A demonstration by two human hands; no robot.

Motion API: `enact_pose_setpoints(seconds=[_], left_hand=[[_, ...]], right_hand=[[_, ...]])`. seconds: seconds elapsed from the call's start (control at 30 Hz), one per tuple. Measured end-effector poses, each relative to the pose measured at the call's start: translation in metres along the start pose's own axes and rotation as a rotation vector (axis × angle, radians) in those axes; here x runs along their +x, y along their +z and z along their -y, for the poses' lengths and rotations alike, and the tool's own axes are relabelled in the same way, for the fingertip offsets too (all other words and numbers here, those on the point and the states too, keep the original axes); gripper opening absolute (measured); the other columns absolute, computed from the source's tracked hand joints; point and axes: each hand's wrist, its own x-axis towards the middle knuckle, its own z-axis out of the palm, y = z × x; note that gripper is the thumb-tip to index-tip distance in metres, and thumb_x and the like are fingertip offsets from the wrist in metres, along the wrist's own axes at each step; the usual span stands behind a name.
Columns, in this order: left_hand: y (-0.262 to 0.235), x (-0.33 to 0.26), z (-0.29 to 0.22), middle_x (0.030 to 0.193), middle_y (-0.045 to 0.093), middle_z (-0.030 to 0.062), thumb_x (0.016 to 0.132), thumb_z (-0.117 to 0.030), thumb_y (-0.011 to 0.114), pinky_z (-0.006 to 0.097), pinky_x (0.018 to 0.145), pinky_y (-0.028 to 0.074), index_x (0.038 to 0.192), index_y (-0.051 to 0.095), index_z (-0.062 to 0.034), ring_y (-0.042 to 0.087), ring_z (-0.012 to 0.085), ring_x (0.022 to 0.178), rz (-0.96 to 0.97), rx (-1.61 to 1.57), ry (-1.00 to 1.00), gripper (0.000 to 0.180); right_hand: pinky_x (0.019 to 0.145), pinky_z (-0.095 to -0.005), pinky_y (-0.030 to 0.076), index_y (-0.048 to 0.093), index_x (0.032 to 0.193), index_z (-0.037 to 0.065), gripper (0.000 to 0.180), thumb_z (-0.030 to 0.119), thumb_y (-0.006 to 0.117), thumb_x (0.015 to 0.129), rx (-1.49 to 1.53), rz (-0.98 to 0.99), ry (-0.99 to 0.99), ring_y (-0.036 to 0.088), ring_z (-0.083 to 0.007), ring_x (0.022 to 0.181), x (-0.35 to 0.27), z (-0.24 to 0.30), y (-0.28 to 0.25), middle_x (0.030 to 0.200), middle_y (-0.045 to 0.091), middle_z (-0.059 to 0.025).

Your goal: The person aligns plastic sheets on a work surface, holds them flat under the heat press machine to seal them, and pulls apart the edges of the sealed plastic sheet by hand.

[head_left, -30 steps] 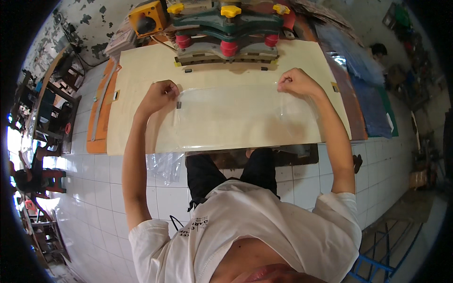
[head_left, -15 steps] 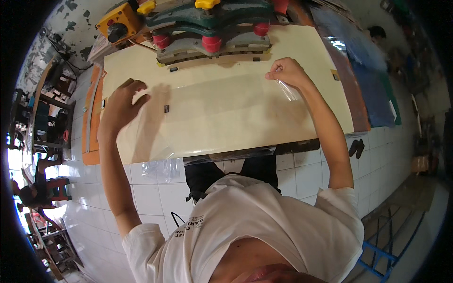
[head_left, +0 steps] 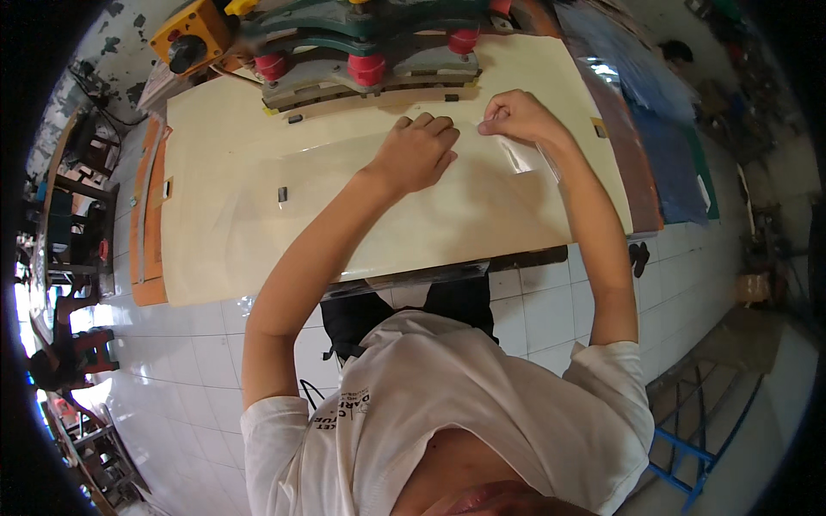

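Observation:
A clear plastic sheet (head_left: 344,185) lies across the cream work board (head_left: 198,215). My right hand (head_left: 520,119) pinches its far right corner between thumb and fingers, and the film hangs in a shiny fold below the grip. Over the middle of the sheet is my left hand (head_left: 413,153), back up, with its fingers loosely bent and the thumb apart from them. I see nothing held in it; whether its fingertips touch the film is hidden. A small dark block (head_left: 282,194) sits on the board left of my left forearm.
Beyond the board stands a green press head (head_left: 323,43) with red cylindrical mounts (head_left: 366,69). A yellow control box (head_left: 191,39) is at its left. Blue plastic sheeting (head_left: 671,163) lies to the right. Two more small dark blocks (head_left: 296,119) lie near the press.
My left hand has swung right from the board's left side to its middle, near my right hand. My right hand keeps its pinch on the sheet. The whole view has shifted slightly.

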Motion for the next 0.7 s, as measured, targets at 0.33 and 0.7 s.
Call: enact_pose_setpoints(seconds=[0.33, 0.7], left_hand=[[0.012, -0.006, 0.0, 0.135, 0.058, 0.0066, 0.095, -0.023, 0.054, 0.041, 0.094, 0.043, 0.129, 0.059, -0.0063, 0.055, 0.0245, 0.112, -0.076, 0.115, 0.018, 0.039], [0.01, 0.0, -0.028, 0.134, 0.059, 0.0126, 0.088, -0.028, 0.062, 0.045, 0.092, 0.044, 0.133, 0.059, -0.0071, 0.055, 0.0306, 0.11, -0.06, 0.08, -0.116, 0.049]], right_hand=[[0.06, -0.0256, 0.044, 0.071, 0.085, 0.004, 0.016, 0.016, 0.08, 0.08, -0.235, 0.102, 0.041, 0.056, -0.0071, 0.066, -0.071, 0.005, -0.125, 0.073, 0.065, -0.0001], [0.072, -0.0363, 0.04, 0.073, 0.092, 0.013, 0.014, 0.011, 0.068, 0.079, -0.911, -0.257, -0.265, 0.06, -0.021, 0.066, -0.185, 0.097, -0.011, 0.078, 0.06, -0.0015]])
